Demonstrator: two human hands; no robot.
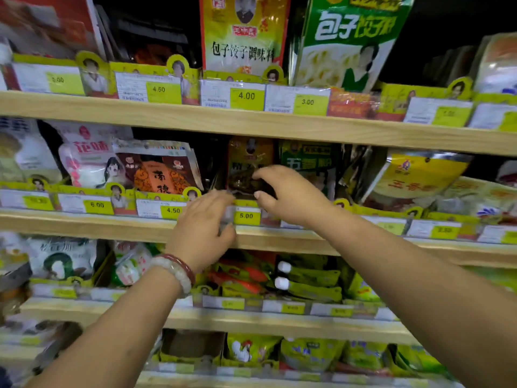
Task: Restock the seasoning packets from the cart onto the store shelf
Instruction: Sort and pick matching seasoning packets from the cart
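Gripping one seasoning packet (246,180), right hand (288,194), left hand (205,225) beside, four shelves (279,127)

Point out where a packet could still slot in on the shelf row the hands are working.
One dark gap shows, between the orange-and-brown packet and the dark packet pinched by the right hand, above the left hand. Rightwards, the green packet and yellow pouch crowd together.
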